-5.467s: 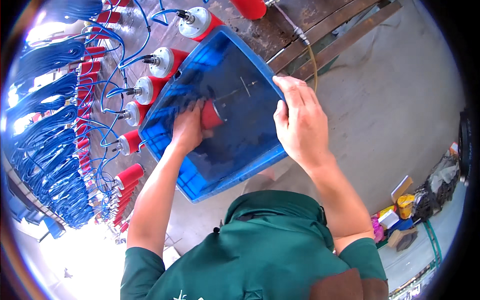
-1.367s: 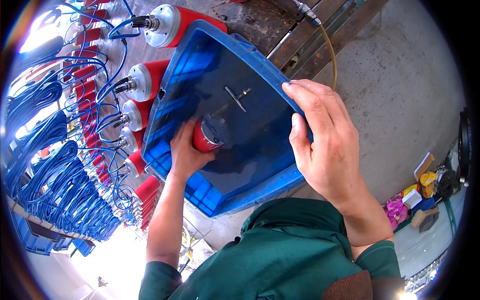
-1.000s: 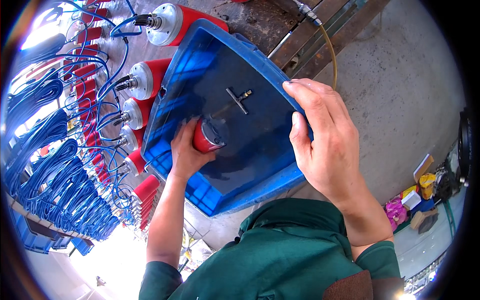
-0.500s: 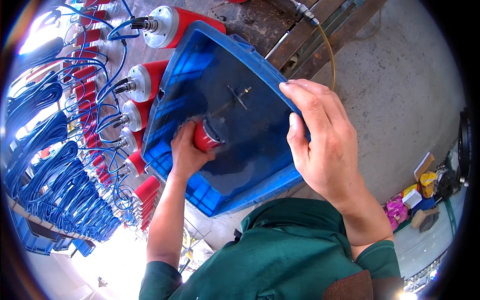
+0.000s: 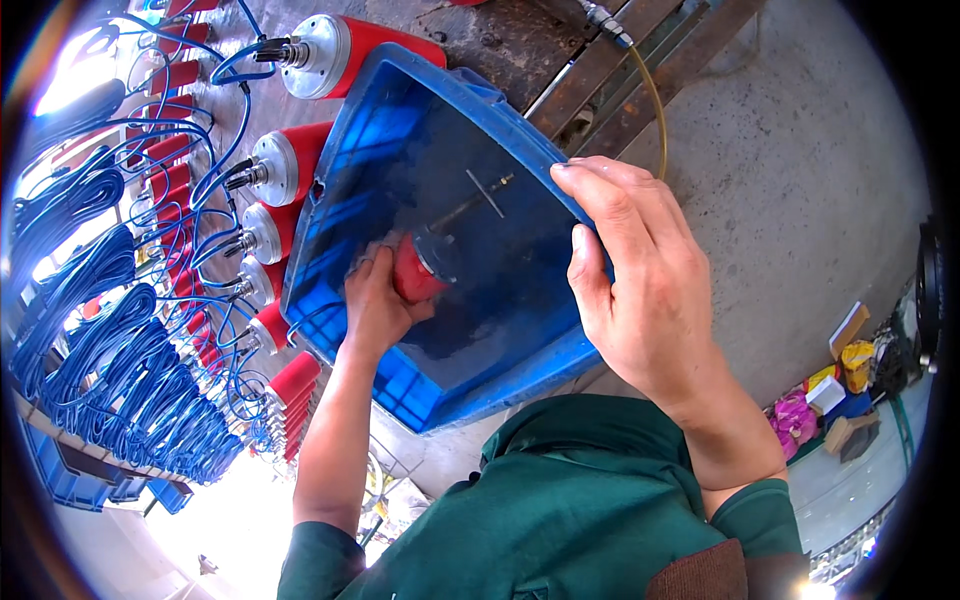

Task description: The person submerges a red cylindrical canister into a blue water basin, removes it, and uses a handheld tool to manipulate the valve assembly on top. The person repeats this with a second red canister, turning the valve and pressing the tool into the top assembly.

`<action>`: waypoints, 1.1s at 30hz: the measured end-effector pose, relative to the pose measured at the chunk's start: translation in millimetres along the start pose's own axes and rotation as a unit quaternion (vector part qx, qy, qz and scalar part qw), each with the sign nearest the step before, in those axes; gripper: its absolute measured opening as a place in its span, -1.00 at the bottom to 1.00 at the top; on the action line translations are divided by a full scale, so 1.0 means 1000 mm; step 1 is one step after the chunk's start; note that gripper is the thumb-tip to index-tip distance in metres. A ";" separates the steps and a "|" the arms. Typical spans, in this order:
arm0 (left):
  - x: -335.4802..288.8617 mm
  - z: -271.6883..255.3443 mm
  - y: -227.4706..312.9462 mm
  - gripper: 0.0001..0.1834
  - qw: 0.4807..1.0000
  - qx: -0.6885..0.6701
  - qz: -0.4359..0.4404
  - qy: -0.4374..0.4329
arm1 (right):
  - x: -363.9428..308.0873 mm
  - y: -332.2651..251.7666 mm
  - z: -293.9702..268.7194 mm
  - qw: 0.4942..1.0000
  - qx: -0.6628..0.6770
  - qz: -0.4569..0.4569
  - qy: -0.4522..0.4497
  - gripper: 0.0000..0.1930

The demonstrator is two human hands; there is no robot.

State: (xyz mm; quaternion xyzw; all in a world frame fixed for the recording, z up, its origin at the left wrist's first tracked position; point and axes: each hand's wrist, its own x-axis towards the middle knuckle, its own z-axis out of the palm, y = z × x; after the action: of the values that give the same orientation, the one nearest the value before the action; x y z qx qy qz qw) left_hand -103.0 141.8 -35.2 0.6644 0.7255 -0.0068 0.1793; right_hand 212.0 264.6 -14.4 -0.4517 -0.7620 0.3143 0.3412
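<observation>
The left hand (image 5: 376, 305) is grasping a red can (image 5: 410, 275) at eight o'clock in the blue tub (image 5: 408, 392), where water (image 5: 520, 270) could be loosening the hold, the right hand (image 5: 645, 290) is resting unclenched at two o'clock, perhaps barely bracing it, and a T-shaped bar (image 5: 486, 194) is risking knocks toward one.

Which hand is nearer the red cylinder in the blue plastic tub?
Left. The left hand grips the cylinder; the right hand is off to its right, at the tub's rim.
</observation>
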 end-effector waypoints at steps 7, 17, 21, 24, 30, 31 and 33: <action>0.000 0.001 0.002 0.01 1.000 -0.013 -0.022 -0.015 | 0.000 0.000 0.000 1.000 -0.002 0.001 -0.005 -0.46; 0.000 0.000 0.002 -0.05 1.000 0.001 0.010 0.004 | -0.001 0.001 0.001 1.000 -0.002 -0.006 -0.002 -0.45; 0.000 0.000 0.004 -0.04 1.000 0.010 -0.005 -0.005 | 0.000 0.000 0.000 1.000 0.001 0.000 -0.005 -0.46; 0.001 -0.002 0.005 0.00 1.000 0.000 -0.020 -0.018 | -0.001 0.000 0.000 1.000 0.000 0.000 -0.005 -0.47; 0.001 0.001 0.003 0.06 1.000 -0.013 -0.026 -0.012 | -0.001 0.000 0.000 1.000 0.005 0.002 -0.007 -0.46; 0.001 0.001 0.002 0.06 1.000 -0.013 -0.025 -0.012 | -0.001 0.000 0.000 1.000 0.005 0.003 -0.007 -0.46; 0.000 0.001 -0.001 0.06 0.999 -0.018 -0.032 -0.025 | -0.001 0.000 0.000 1.000 0.004 0.003 -0.008 -0.46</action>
State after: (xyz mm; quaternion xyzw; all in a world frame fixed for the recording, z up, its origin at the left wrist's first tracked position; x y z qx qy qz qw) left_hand -103.9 141.4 -36.2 0.6367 0.7420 -0.0157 0.2091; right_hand 212.6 263.8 -14.2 -0.4506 -0.7620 0.3218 0.3358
